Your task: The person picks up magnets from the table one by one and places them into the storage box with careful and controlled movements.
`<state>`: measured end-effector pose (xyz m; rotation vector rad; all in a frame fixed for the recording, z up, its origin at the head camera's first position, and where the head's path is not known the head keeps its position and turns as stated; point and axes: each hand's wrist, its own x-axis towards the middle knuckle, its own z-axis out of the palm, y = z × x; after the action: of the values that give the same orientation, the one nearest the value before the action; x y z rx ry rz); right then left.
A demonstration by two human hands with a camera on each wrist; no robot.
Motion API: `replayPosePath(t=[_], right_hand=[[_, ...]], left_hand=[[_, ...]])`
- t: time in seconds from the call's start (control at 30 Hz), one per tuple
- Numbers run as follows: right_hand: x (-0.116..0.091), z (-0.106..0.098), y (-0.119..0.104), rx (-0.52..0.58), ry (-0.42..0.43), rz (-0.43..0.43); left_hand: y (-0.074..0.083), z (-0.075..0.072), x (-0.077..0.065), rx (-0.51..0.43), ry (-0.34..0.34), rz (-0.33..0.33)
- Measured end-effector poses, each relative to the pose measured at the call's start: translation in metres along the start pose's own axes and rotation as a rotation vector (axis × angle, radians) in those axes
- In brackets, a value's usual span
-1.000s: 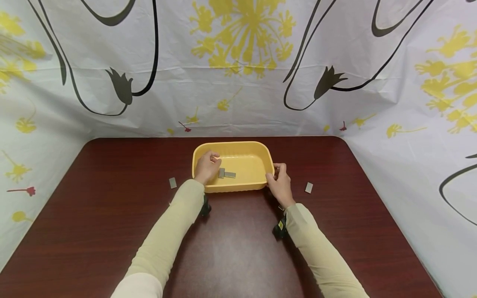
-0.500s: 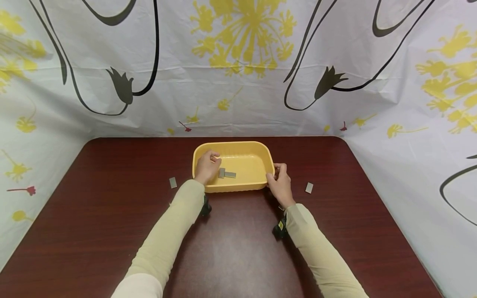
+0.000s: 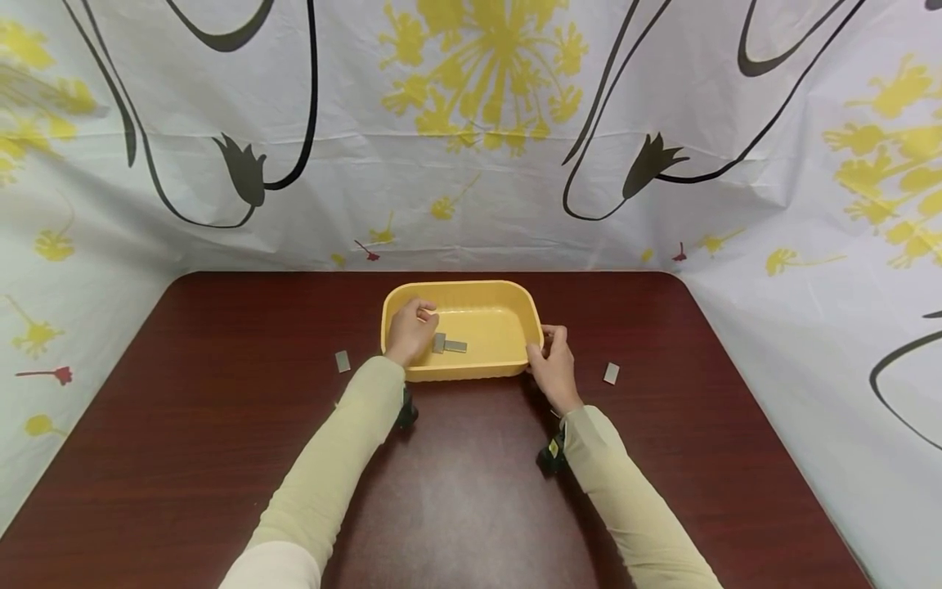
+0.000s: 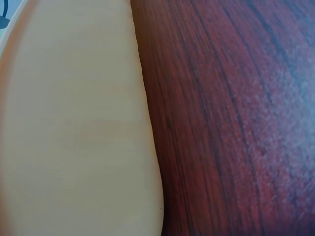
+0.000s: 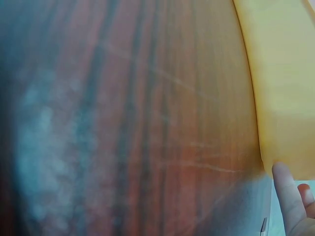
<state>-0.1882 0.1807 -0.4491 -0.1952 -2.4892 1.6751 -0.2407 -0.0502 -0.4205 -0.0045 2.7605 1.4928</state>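
Observation:
A yellow plastic basin (image 3: 486, 370) sits near the far edge of the table. In the head view my left hand (image 3: 410, 331) is over its left end, fingers loosely bent, with nothing visible between them. My right hand (image 3: 553, 368) grips the basin's right front corner, thumb at the front and fingers around the right side. The right wrist view shows a fingertip (image 5: 281, 172) against the corner. Inside, beside my left hand, lie a small grey rectangular piece (image 3: 439, 343) and another grey piece (image 3: 456, 347), touching or nearly so. The left wrist view shows only the basin wall (image 4: 78, 123) and table.
One grey piece (image 3: 343, 361) lies on the dark red wooden table (image 3: 221, 425) left of the basin, and another grey piece (image 3: 612, 373) to its right. Something thin and pale shows partly beside my right wrist. A patterned white cloth (image 3: 471, 196) hangs behind the table.
Both hands, the basin and the grey pieces keep their places. Only a very slight downward shift of the whole head view shows.

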Motion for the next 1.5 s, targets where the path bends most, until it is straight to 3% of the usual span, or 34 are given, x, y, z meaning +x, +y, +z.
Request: replayPosePath(t=[0.33,0.57,0.7,1.1,1.5], right_hand=[[0.001,0.001,0.003,-0.005,0.003,0.002],[0.001,0.001,0.001,-0.010,0.016,-0.022],[0.001,0.001,0.000,-0.003,0.021,-0.029],[0.000,0.000,0.001,-0.001,0.003,-0.004],[0.001,-0.001,0.001,-0.007,-0.011,-0.015]], left_hand=[[-0.001,0.001,-0.002,-0.069,-0.025,0.062],[0.001,0.003,-0.002,-0.137,0.084,0.182],[0.003,0.003,-0.003,-0.185,0.144,0.218],[0.008,-0.004,-0.010,-0.236,0.168,0.286],[0.015,-0.021,-0.026,-0.248,0.202,0.382]])
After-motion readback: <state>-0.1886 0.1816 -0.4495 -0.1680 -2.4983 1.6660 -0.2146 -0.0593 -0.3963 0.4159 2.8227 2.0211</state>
